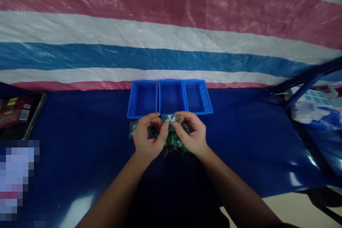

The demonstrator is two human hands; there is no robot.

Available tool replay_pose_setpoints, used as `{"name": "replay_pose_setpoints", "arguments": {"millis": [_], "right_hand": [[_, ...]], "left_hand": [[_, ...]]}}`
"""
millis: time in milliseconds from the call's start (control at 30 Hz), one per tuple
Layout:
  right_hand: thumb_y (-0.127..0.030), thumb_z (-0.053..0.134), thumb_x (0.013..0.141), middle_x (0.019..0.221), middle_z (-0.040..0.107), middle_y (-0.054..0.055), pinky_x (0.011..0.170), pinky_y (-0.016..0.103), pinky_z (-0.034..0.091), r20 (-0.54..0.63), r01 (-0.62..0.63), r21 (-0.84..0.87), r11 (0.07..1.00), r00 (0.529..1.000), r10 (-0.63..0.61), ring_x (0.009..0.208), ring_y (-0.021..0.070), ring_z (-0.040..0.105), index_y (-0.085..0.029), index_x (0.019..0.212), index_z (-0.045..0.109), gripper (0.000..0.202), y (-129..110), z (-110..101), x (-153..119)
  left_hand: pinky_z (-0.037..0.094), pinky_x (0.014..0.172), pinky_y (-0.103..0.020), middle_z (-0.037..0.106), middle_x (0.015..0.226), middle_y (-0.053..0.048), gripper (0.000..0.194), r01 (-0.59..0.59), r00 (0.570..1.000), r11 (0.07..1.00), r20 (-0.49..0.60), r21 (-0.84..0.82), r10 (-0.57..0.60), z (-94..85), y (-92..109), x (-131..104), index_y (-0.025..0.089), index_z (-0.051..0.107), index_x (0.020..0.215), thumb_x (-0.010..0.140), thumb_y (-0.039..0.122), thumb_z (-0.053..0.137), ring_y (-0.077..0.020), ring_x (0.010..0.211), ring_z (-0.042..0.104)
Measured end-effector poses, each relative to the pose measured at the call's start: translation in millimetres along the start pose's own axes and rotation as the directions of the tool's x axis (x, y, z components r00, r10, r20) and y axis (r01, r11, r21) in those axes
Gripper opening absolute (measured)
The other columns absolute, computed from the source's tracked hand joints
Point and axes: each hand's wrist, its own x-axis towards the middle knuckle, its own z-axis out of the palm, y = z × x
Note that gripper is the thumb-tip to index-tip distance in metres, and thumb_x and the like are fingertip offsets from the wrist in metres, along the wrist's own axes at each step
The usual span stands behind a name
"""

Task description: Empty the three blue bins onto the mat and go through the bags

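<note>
Between my two hands is a small clear plastic packet (170, 118) with white pieces inside. My left hand (149, 135) pinches its left side with thumb and fingers, and my right hand (192, 131) pinches its right side. Beneath them on the table lies a pile of green packets (174, 139), partly covered by my hands. Several thin brownish pins or screws (167, 150) show at the near edge of the pile. Another clear packet (131, 128) lies just left of my left hand. Beyond my hands stand three blue bins in a row: left (128, 108), middle (159, 96) and right (208, 101).
The shiny dark blue table (88, 128) runs wide to both sides. A red-white-blue striped sheet (160, 58) hangs behind it. At the left stands a dark tray (34, 117) with a red box (22, 112). A metal frame (301, 128) and plastic packages (317, 108) are at the right.
</note>
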Motion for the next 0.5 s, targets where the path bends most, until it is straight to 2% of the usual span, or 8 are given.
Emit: {"name": "replay_pose_setpoints", "arguments": {"millis": [100, 233, 400, 500], "right_hand": [[-0.018, 0.069, 0.082, 0.084, 0.062, 0.001, 0.067, 0.021, 0.051, -0.006, 0.03, 0.004, 1.0, 1.0, -0.03, 0.072, 0.0049, 0.057, -0.019, 0.101, 0.064, 0.02, 0, 0, 0], [-0.018, 0.068, 0.082, 0.089, 0.063, 0.003, 0.069, 0.021, 0.053, -0.008, 0.053, 0.009, 0.999, 0.999, -0.053, 0.076, 0.0058, 0.059, -0.017, 0.092, 0.062, 0.011, -1, 0, 2], [-0.016, 0.068, 0.081, 0.095, 0.064, 0.004, 0.068, 0.022, 0.053, -0.011, 0.113, -0.02, 0.993, 0.994, -0.113, 0.077, 0.0059, 0.06, -0.018, 0.091, 0.066, 0.01, -4, -1, 5], [-0.014, 0.072, 0.078, 0.089, 0.062, 0.002, 0.063, 0.02, 0.049, -0.044, 0.154, -0.068, 0.986, 0.987, -0.157, 0.071, 0.0042, 0.056, -0.02, 0.091, 0.07, 0.015, -5, -3, 6]], "left_hand": [[0.05, 0.065, -0.01, 0.057, 0.075, 0.005, 0.04, 0.015, 0.999, 1.0, 0.048, 0.006, -0.015, -2.3, 2, 4, 0.019, 0.059, 0.118, 0.08, 0.015, 0.069, 0.0006, 0.067, 0.055], [0.049, 0.067, -0.012, 0.055, 0.072, 0.005, 0.029, -0.045, 0.997, 0.995, 0.069, 0.086, 0.039, -5.7, 6, 9, 0.02, 0.065, 0.109, 0.08, 0.015, 0.068, 0.0002, 0.068, 0.054], [0.049, 0.068, -0.01, 0.059, 0.073, 0.005, 0.023, -0.06, 0.994, 0.992, 0.096, 0.111, 0.049, -7.9, 11, 11, 0.019, 0.067, 0.104, 0.081, 0.014, 0.067, 0.0012, 0.067, 0.055], [0.049, 0.07, -0.008, 0.064, 0.078, 0.004, 0.022, -0.073, 0.994, 0.993, 0.088, 0.088, 0.066, -8.1, 10, 10, 0.019, 0.067, 0.102, 0.081, 0.013, 0.067, 0.0016, 0.07, 0.059]]}}
